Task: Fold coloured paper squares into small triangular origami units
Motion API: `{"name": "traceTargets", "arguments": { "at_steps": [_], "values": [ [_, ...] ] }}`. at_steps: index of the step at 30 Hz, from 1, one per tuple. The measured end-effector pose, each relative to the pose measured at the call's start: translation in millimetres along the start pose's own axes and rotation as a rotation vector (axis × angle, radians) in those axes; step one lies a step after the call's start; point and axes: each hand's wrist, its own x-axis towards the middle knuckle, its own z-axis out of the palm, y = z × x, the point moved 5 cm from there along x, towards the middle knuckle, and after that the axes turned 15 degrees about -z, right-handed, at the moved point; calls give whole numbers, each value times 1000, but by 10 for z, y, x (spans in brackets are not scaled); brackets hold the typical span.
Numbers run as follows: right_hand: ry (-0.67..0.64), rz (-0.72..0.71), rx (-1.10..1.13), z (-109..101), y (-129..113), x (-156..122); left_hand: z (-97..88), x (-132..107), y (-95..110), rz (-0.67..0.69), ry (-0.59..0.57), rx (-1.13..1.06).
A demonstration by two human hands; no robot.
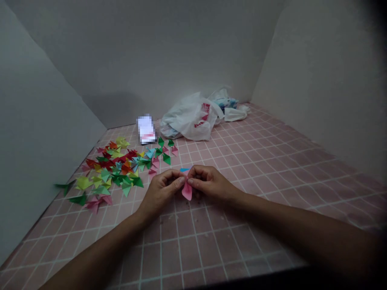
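Note:
My left hand (pixel 163 188) and my right hand (pixel 208 182) meet over the pink tiled floor (pixel 229 237), both pinched on a small pink folded paper piece (pixel 186 191) that hangs point down between the fingertips. A bit of blue paper (pixel 184 170) shows just above the fingers. To the left lies a heap of folded paper triangles (pixel 117 167) in green, yellow, red, pink and blue.
A white plastic bag (pixel 193 117) with red print lies by the back wall, with more crumpled bags (pixel 229 106) behind it. A small white blurred item (pixel 146 129) stands left of the bag. Grey walls close in left, back and right.

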Motion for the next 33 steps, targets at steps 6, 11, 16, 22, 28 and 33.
{"name": "traceTargets", "arguments": {
  "at_steps": [6,11,16,22,28,33],
  "values": [
    [-2,-23,-10,-6,2,-7,11,28,-44,-42,-21,-95],
    [11,-29,-16,9,-6,-14,14,40,-61,-54,-13,-115],
    [23,-22,-40,13,-20,-15,19,39,-72,-65,-19,-111],
    [-13,7,4,19,7,-15,17,21,-65,-86,6,-74],
    [3,-5,-69,26,-41,-15,18,33,-101,-91,-15,-92],
    [6,-34,-141,25,-80,-26,20,32,-74,-55,-24,-74]
  ]
}}
